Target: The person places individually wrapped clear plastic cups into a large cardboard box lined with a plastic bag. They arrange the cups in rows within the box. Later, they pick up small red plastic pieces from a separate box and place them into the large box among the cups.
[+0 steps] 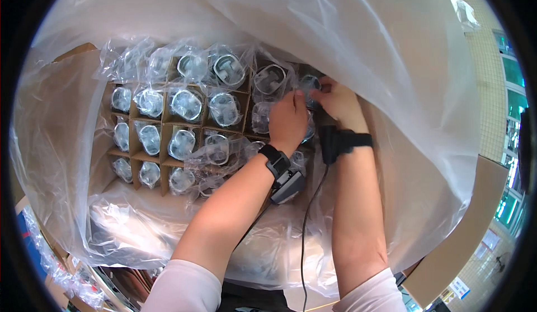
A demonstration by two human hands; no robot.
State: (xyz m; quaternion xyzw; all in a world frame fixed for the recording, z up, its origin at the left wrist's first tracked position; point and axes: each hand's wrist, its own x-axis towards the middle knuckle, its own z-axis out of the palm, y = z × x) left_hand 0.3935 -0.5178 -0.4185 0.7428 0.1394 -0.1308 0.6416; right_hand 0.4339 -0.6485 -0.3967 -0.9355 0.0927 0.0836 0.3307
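- Bagged part [309, 82]: at far right of the carton's packed rows, between both hands; seated in a cell or lifted clear, cannot tell.
- Right hand [338, 104]: thumb and fingers bent in at the part's right edge, apparently pinching it, probably for a steady hold.
- Left hand [290, 123]: fingers curled, tips at the part's left side; closed on it or merely touching, cannot tell. Likely placed opposite for balance.
- Other bagged parts [186, 105]: one per visible cell at left, probably to prevent knocking metal on metal.
- Cardboard divider [164, 142]: crossing strips between parts, presumably for spacing.
- Plastic liner [425, 88]: draped up and over the right side, likely against dust; close beside the right hand.
- Wrist straps [356, 139]: black, one on each wrist, clear of the fingertips.
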